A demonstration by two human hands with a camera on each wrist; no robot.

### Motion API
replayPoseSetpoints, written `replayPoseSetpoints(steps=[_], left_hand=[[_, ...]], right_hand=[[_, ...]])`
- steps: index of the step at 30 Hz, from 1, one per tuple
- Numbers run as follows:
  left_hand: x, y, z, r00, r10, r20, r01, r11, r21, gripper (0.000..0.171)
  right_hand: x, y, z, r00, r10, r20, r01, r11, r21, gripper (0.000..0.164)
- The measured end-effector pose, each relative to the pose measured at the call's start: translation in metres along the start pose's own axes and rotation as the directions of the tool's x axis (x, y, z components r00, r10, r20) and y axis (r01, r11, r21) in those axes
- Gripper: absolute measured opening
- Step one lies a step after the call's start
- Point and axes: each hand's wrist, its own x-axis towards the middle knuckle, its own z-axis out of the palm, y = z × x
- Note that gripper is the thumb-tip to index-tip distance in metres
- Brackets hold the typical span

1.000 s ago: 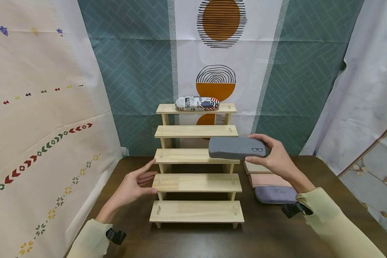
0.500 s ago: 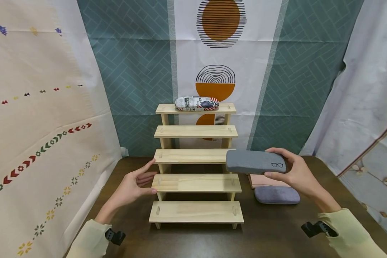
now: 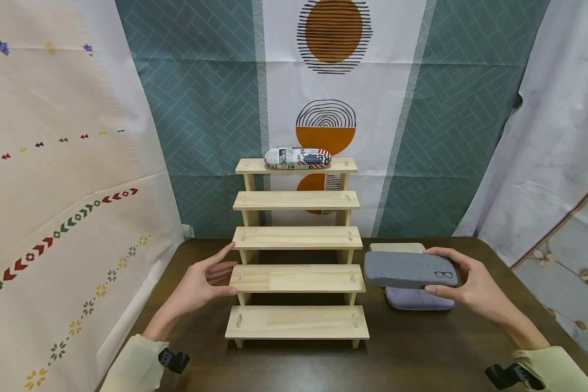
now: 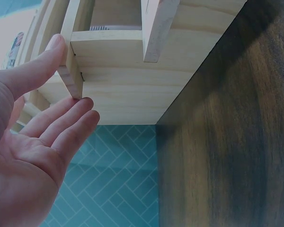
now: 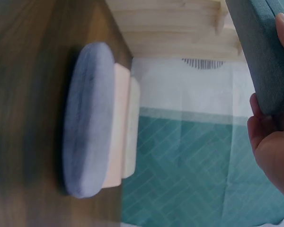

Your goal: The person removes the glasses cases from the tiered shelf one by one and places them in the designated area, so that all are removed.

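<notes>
My right hand [image 3: 475, 283] grips the right end of a grey glasses case [image 3: 397, 269], thumb below and fingers above in the head view. The case is held in the air right of the wooden stepped rack [image 3: 296, 321]. Behind and beneath it are a cream case [image 3: 397, 247] and a lavender case [image 3: 418, 300]; a pink case [image 5: 118, 127] lies between those two in the right wrist view. With relaxed fingers, my left hand [image 3: 201, 283] touches the rack's left side, thumb against a board's end. A newsprint-patterned case [image 3: 296, 158] lies on the top step.
The rack and cases stand on a dark brown table [image 3: 318, 365]. A teal and white cloth [image 3: 436, 136] hangs behind. Patterned cloth [image 3: 68, 179] closes off the left, and pale cloth [image 3: 558, 163] the right.
My right hand has carried the grey glasses case from in front of the third step, right and downward, to above the other cases. My left hand stays in place.
</notes>
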Motion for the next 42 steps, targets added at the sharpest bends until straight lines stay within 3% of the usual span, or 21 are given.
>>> replayPoseSetpoints(steps=[16, 25, 30, 42], left_hand=[[0.000, 0.000, 0.000, 1.000, 0.007, 0.003, -0.007, 1.000, 0.005, 0.105], [0.000, 0.000, 0.000, 1.000, -0.003, -0.001, 0.003, 1.000, 0.007, 0.104], [0.001, 0.001, 0.000, 1.000, -0.014, -0.001, 0.015, 1.000, 0.013, 0.104], [0.000, 0.002, 0.001, 1.000, -0.009, 0.005, 0.009, 1.000, -0.002, 0.104]], right_hand=[[-0.046, 0.041, -0.007, 0.999, 0.046, 0.015, -0.047, 0.999, 0.019, 0.066], [-0.070, 0.058, -0.012, 0.990, 0.134, 0.038, -0.132, 0.990, -0.056, 0.065], [-0.078, 0.069, -0.014, 0.984, 0.174, 0.034, -0.169, 0.978, -0.123, 0.067], [-0.086, 0.089, -0.013, 0.967, 0.243, 0.079, -0.234, 0.965, -0.115, 0.066]])
